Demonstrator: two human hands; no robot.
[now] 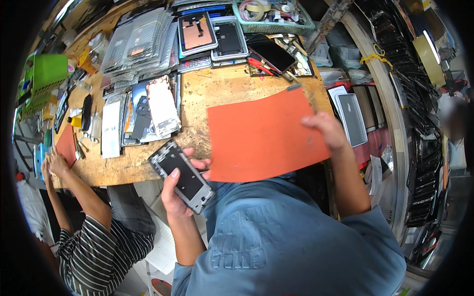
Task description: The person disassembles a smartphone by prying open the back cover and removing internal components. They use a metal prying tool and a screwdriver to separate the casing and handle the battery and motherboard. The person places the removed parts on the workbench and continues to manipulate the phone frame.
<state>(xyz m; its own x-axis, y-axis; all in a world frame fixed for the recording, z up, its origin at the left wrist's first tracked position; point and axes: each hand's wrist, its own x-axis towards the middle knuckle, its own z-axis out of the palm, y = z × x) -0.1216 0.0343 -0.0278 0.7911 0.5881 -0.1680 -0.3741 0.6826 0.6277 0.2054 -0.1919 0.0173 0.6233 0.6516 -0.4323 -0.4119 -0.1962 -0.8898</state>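
My left hand (pixel 177 195) grips an opened phone frame (pixel 193 186), dark inside with a silver-grey rim, tilted near the table's front edge. The thumb presses on its inner face and the fingers curl behind it. In my right hand (pixel 330 129) is a thin orange sheet (pixel 259 138), pinched at its right side with the thumb on top. The sheet is raised over the table's front edge and bends slightly. Its left edge comes close to my left fingertips; whether they touch I cannot tell.
Phone parts (pixel 163 106) and stacked plastic sleeves (pixel 140 42) lie on the wooden table (pixel 197 84). Behind are phone housings (pixel 197 32), a dark-screened phone (pixel 271 52), red-handled pliers (pixel 260 66) and a green basket (pixel 276 22). At left, a co-worker's hands (pixel 57 163) work by another orange sheet.
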